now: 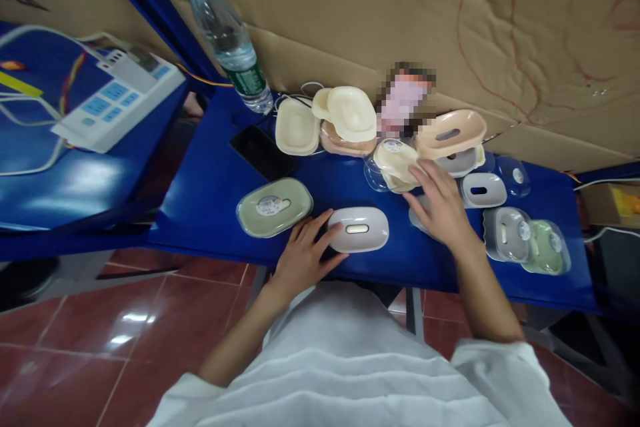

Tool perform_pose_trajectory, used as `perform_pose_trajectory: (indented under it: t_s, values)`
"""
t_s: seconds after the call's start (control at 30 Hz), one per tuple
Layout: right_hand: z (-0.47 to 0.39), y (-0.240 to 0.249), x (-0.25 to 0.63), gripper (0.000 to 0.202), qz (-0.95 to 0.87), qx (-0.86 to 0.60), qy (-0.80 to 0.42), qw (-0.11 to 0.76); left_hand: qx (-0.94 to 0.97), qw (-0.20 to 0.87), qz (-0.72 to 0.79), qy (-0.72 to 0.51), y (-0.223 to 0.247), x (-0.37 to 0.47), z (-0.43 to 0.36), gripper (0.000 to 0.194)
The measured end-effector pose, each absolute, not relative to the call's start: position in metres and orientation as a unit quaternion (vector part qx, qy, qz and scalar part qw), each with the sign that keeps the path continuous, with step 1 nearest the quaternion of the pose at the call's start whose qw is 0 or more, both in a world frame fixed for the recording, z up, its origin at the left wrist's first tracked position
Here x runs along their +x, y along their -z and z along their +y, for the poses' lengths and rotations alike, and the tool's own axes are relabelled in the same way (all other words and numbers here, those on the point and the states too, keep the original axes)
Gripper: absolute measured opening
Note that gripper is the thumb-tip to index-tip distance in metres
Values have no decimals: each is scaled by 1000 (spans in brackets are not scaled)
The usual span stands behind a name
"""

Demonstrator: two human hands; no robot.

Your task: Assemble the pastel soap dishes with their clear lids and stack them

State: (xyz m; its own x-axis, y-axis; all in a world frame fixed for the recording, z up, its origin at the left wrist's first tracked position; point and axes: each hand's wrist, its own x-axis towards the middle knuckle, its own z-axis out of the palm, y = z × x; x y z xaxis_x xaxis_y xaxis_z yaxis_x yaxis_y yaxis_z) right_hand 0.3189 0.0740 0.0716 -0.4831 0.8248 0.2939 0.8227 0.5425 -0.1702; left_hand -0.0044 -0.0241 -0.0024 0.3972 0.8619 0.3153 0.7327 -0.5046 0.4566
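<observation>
My left hand (pixel 306 252) rests on the blue table, fingers spread, their tips at the left end of a pale grey soap dish (pixel 374 232) with a slot in its middle. To its left lies a green soap dish (pixel 255 217) with a round label under a clear cover. My right hand (pixel 441 203) reaches forward with thumb and fingers apart. Its fingertips are at the edge of a cream soap dish piece (pixel 393 159), and I see no firm hold. Under that hand a pale grey piece (pixel 419 212) is partly hidden.
Cream trays (pixel 353 113) and a peach slotted tray (pixel 465 123) are at the back. Clear covers (pixel 513 173), grey (pixel 505 233) and green dishes (pixel 547 247) stand right. A black phone (pixel 263 152), water bottle (pixel 225 33) and power strip (pixel 115 103) are left. Cardboard (pixel 320 27) rises behind.
</observation>
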Motion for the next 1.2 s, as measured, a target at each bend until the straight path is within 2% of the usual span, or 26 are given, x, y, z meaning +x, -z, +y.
perform_pose_trajectory:
  t_s: [0.23,0.33,0.57,0.67,0.77,0.87,1.0,1.07,1.2]
  values:
    - [191,-76,295,91,-912,-397,-94,37,821,118,492,-265,6,-4,-27,52]
    - [208,-81,294,88,-913,-391,-116,13,819,121,497,-259,7,-3,-27,52]
    - [198,-87,291,97,-911,-371,-169,56,826,107,488,-262,8,-4,-26,51]
    - [195,-84,293,90,-913,-353,-188,81,827,99,489,-261,8,-4,-26,51]
    - [197,-84,295,84,-914,-347,-202,63,824,99,496,-255,8,-4,-26,52]
    - [201,-85,295,86,-912,-352,-205,50,822,105,499,-253,7,-3,-25,51]
    - [196,-94,290,91,-913,-360,-168,96,818,120,499,-260,5,-3,-25,50]
    - [180,-101,285,92,-916,-362,-120,124,814,132,500,-264,5,-4,-25,56]
    - [120,-107,271,87,-920,-368,-14,135,804,161,509,-263,5,-4,-25,81]
